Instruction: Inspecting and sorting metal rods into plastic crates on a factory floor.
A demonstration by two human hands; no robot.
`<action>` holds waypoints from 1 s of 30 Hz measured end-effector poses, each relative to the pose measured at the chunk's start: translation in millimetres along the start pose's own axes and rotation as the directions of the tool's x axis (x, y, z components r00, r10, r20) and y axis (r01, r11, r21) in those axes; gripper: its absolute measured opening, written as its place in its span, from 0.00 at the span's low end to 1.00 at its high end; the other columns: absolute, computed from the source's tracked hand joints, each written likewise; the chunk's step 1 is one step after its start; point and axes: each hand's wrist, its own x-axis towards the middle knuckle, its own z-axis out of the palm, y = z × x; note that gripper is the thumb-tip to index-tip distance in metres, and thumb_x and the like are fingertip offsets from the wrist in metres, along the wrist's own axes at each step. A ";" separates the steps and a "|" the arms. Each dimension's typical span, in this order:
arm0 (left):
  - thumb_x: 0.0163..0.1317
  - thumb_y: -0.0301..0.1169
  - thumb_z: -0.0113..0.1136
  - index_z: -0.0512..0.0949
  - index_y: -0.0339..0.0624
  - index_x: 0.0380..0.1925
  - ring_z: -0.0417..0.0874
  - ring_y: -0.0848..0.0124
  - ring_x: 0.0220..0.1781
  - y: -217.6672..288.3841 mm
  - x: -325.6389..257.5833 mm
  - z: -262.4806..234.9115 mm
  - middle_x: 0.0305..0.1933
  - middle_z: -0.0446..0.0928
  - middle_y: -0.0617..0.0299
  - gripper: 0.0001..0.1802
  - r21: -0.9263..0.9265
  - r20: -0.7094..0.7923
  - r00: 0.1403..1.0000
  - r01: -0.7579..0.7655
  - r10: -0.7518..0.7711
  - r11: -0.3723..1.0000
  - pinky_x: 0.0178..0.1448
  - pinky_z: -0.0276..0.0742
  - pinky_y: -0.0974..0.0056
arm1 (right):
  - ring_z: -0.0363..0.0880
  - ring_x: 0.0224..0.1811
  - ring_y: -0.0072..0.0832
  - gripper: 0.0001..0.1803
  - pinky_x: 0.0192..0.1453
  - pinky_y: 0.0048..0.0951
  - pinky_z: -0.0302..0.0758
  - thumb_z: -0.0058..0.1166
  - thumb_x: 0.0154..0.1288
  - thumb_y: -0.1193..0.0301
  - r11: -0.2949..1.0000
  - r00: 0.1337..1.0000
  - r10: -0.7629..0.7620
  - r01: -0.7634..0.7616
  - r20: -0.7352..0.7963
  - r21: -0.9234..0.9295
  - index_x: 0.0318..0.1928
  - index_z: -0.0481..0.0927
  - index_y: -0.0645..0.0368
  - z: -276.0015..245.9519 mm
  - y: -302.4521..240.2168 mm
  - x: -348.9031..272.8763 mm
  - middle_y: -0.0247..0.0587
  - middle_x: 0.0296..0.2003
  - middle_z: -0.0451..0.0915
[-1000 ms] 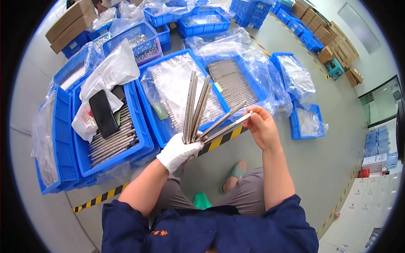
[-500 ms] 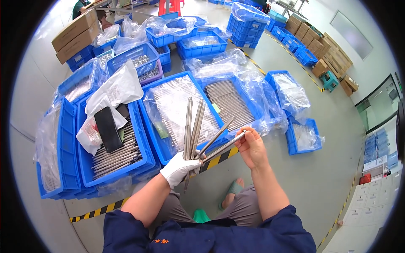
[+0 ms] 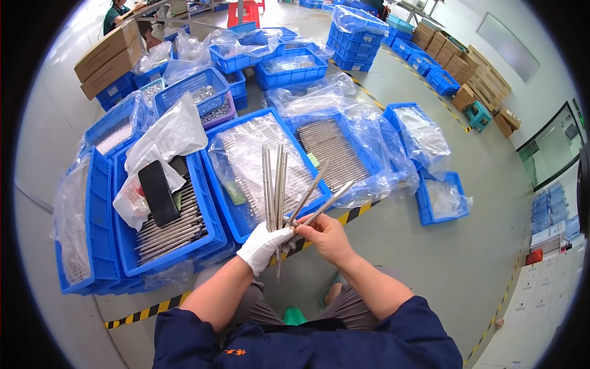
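Two blue bins [image 3: 246, 230] lined with clear plastic [image 3: 375, 147] hold rods [image 3: 273, 184].

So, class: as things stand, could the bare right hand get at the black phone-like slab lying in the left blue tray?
Probably not at once. The right hand is gripping slanted metal rods, and the gloved left hand with its upright rod bundle stands between it and the black slab.

**Crates on the floor**

Rods [image 3: 275, 184] stand fanned in both hands, before the middle crate [image 3: 264, 166]. Left of it a crate [image 3: 166, 215] holds rods with a phone [image 3: 158, 194] on top. Right lie two crates [image 3: 335, 144] [image 3: 442, 197]; boxes [image 3: 107, 52] sit behind
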 end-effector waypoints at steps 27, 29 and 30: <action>0.47 0.28 0.58 0.72 0.36 0.38 0.73 0.75 0.34 -3.0 6.6 -16.5 0.31 0.73 0.63 0.16 0.060 -0.019 0.995 -0.093 0.095 0.994 0.41 0.68 0.71 | 0.70 0.29 0.16 0.13 0.34 0.17 0.68 0.54 0.53 0.63 0.863 0.523 0.444 -0.469 0.728 -0.189 0.35 0.74 0.59 19.6 17.9 -27.1 0.29 0.26 0.73; 0.49 0.27 0.57 0.72 0.35 0.39 0.73 0.75 0.30 1.5 8.1 -18.8 0.27 0.73 0.62 0.15 -0.047 0.030 0.996 -0.087 0.089 0.995 0.38 0.68 0.73 | 0.69 0.28 0.16 0.13 0.34 0.17 0.68 0.55 0.53 0.64 0.863 0.354 0.454 -0.404 0.818 -0.304 0.32 0.75 0.60 25.2 22.3 -33.6 0.29 0.25 0.73; 0.50 0.28 0.56 0.73 0.35 0.38 0.72 0.76 0.25 2.5 9.9 -18.3 0.23 0.72 0.63 0.14 -0.011 0.002 0.993 -0.115 0.115 0.993 0.32 0.67 0.75 | 0.69 0.28 0.15 0.13 0.34 0.18 0.67 0.55 0.53 0.64 0.863 0.280 0.449 -0.381 0.848 -0.331 0.32 0.75 0.61 25.1 25.8 -35.5 0.29 0.25 0.73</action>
